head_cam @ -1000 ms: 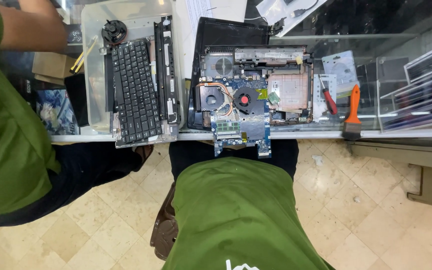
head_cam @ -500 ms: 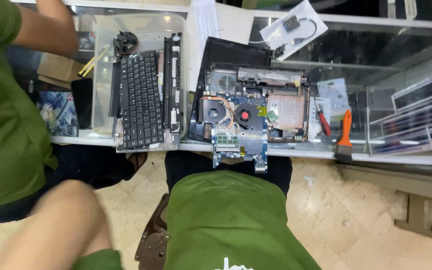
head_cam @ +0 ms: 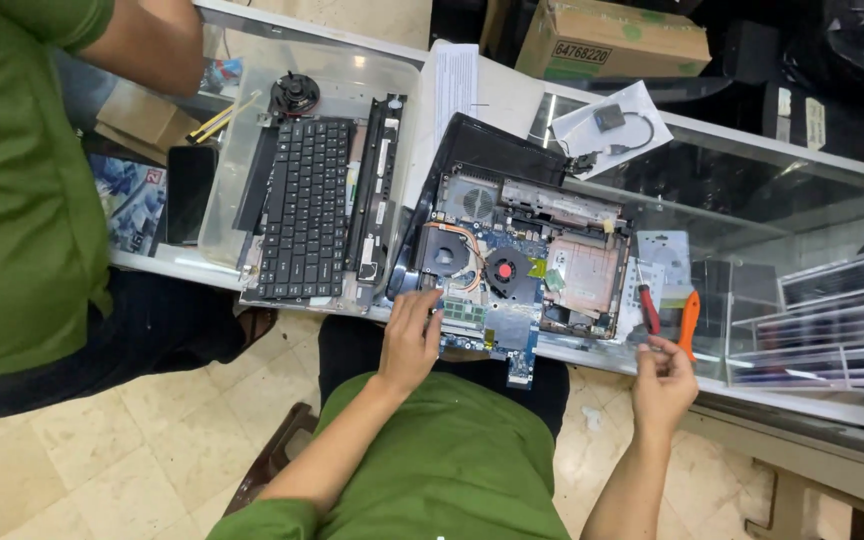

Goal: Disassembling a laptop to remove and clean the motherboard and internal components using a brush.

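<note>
Head view shows the opened laptop (head_cam: 522, 265) overhanging the glass counter's (head_cam: 752, 200) near edge. Left hand (head_cam: 410, 335), fingers spread, steadies its front-left corner; better to press flat. Right hand (head_cam: 664, 380) pinches something tiny beside the laptop's right, below the red screwdriver (head_cam: 646, 308).

A computer repair shop: an opened laptop (head_cam: 522, 270) with bare motherboard lies on a glass display-case worktop (head_cam: 752, 200), beside a detached keyboard (head_cam: 302, 210) and screwdrivers (head_cam: 647, 308).
</note>
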